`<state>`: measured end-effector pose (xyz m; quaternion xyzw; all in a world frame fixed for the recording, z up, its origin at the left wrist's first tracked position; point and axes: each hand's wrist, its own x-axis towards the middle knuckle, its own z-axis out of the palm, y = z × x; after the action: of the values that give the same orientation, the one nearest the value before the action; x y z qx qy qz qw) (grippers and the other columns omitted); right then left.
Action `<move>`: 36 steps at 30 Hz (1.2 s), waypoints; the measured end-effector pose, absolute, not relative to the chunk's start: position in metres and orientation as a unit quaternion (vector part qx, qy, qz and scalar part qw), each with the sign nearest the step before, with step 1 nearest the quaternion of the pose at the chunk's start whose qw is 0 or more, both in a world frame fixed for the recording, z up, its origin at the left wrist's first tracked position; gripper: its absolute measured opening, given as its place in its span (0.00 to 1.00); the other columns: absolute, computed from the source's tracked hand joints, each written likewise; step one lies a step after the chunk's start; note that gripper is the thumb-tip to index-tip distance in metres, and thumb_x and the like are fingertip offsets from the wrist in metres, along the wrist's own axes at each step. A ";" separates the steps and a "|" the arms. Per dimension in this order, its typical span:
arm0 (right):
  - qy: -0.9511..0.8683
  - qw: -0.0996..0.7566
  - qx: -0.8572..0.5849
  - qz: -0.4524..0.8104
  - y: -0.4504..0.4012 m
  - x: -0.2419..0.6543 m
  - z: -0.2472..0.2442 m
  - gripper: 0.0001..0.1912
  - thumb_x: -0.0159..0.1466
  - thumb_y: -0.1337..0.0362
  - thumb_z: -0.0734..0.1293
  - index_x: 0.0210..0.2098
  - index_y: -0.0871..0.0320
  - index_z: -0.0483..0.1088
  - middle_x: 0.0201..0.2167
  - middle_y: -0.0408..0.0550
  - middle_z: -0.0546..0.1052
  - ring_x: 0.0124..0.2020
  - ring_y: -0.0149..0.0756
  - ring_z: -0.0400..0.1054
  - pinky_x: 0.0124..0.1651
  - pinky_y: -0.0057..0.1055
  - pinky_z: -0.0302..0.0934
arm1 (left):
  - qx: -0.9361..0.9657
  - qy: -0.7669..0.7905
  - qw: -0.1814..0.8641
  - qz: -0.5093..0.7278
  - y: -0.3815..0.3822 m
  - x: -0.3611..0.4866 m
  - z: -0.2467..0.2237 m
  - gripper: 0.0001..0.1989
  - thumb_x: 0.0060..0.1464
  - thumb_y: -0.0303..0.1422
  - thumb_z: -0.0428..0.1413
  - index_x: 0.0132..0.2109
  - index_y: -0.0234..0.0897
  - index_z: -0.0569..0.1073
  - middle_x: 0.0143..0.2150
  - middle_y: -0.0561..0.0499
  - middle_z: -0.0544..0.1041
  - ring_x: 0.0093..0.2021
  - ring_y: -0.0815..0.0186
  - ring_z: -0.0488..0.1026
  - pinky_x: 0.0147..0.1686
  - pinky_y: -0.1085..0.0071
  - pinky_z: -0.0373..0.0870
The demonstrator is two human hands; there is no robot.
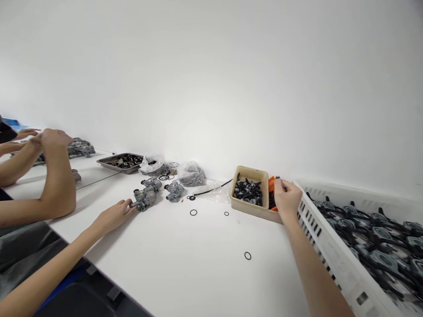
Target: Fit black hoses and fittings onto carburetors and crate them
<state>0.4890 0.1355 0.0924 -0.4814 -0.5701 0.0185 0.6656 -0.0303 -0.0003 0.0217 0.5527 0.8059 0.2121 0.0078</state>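
Lying loose nearest on the white table [211,273], a black ring [247,256]. To the right, a white slotted crate [333,251], packed with black-and-gray parts [383,233]. A little farther in, two more loose rings [193,212], apart from each other and not fitted to anything. Reaching in from the left, the left hand [114,216], fingers loosely bent and touching the end of a gray metal part [144,199]; cannot tell whether gripping it. Just behind and beside it, two more gray parts [174,191], standing separate from the black-and-gray ones. Raised at the right by an orange basket [271,184], the right hand [287,198], thumb and finger closed on a small dark piece [277,177], not set onto any gray part. Beside it, a tan bin [248,209] holding a heap of black pieces [247,191]. Too small to tell how complete each gray part is. Farther back, clear bags [191,174] and a metal tray [110,166] of small parts. Farthest left, a co-worker's bent arms [57,176] near more gray parts [81,148].
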 end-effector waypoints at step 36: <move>-0.601 0.603 -0.523 0.045 0.156 0.503 0.086 0.20 0.63 0.58 0.56 0.18 0.54 0.45 0.17 0.37 0.47 0.21 0.28 0.46 0.26 0.29 0.42 | 0.915 0.395 0.041 0.071 0.060 0.283 0.102 0.19 0.54 0.38 0.48 0.18 0.36 0.58 0.15 0.54 0.60 0.18 0.71 0.47 0.23 0.70 0.46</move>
<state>0.5032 0.1561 0.0865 -0.5227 -0.6008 0.0452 0.6031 0.2828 0.0601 0.1023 0.9152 0.3945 0.0715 0.0411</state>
